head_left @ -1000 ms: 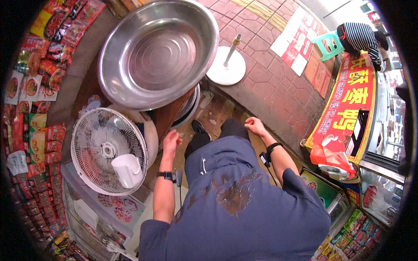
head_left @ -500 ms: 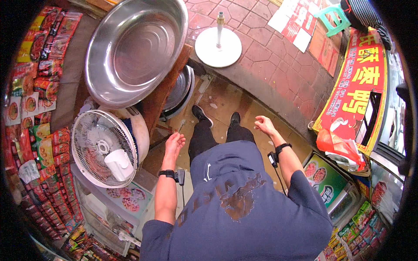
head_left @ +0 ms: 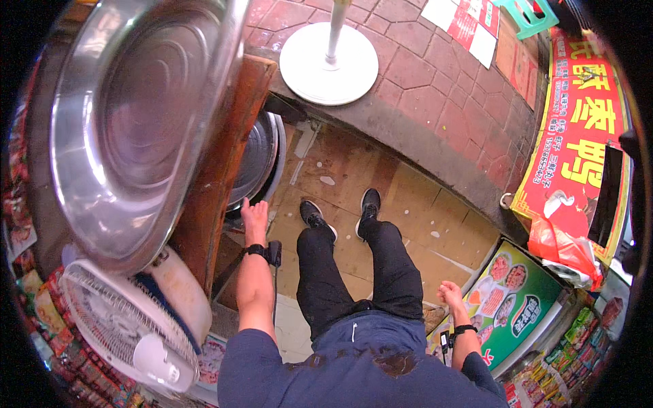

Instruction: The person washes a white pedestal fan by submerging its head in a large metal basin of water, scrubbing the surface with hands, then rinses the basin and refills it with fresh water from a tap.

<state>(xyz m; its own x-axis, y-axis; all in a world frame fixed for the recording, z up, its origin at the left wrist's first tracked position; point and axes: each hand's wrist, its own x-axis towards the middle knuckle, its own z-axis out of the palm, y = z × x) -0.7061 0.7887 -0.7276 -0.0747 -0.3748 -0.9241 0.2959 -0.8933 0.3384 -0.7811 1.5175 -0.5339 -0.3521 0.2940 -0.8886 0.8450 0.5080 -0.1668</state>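
Observation:
My left hand (head_left: 255,220) hangs empty beside the brown wooden table edge (head_left: 230,177). Its fingers are partly stretched and apart, and it looks close to a dark round pan (head_left: 253,163) under the table, though I cannot tell whether they touch. On the right, my right hand (head_left: 449,294) is loosely curled in with nothing visible in it, above a green panel with food pictures (head_left: 520,309). Both wrists wear black straps with small devices. A large oval steel basin (head_left: 75,170) rests tilted on the wooden table.
A white fan (head_left: 102,319) with a white plastic jug (head_left: 153,360) on it stands at lower left. Ahead, a white round pole base (head_left: 299,64) sits on red paving beyond a raised step (head_left: 422,170). A red banner (head_left: 578,129) and orange plastic bag (head_left: 554,245) are at right.
My body has moved forward and turned; the basin, fan and table now lie closer on the left. My left hand has come nearer the pan, and my right hand has dropped lower.

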